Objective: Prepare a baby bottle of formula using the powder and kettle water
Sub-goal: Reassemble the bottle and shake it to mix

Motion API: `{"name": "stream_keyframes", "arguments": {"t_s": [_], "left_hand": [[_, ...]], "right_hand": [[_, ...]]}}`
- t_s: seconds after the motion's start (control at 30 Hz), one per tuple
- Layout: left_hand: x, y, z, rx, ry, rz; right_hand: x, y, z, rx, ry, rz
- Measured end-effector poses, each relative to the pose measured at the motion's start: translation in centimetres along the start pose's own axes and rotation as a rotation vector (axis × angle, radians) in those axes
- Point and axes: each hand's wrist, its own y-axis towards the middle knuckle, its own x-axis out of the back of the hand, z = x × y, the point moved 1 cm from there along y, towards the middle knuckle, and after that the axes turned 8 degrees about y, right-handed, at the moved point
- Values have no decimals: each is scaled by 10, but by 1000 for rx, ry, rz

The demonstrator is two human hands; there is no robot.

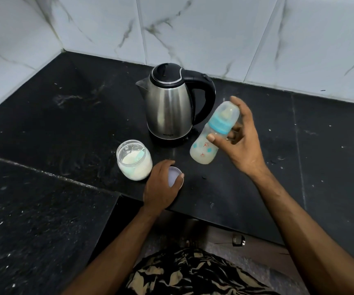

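Right hand (241, 143) fingers clamped on tilted baby bottle (208, 143), left hand (161, 187) fingers gripping lid (174, 176)

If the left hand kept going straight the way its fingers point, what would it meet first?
Probably nothing soon: the left hand, resting on the lid, points toward bare countertop between the jar and the bottle; depth is unclear.

Right hand (238, 143) is raised right of the kettle (169, 107), fingers (211, 137) curled in grip; left hand (161, 188) lies palm-down nearer, fingers cupped.
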Motion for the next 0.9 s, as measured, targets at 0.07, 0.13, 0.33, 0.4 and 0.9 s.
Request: {"name": "stream_keyframes", "arguments": {"t_s": [0.07, 0.13, 0.33, 0.4, 0.9], "left_hand": [[0, 0, 0, 3, -7, 1], [0, 0, -1, 5, -13, 2], [-4, 0, 7, -1, -22, 46], [-2, 0, 4, -1, -16, 12], [1, -1, -3, 33, -27, 17]], "right_hand": [[-1, 3, -3, -42, 219, -155], [-5, -2, -8, -117, 370, -270], [-19, -27, -22, -264, 127, 191], [-11, -16, -20, -228, 225, -34], [-4, -6, -32, -284, 410, -407]]}}
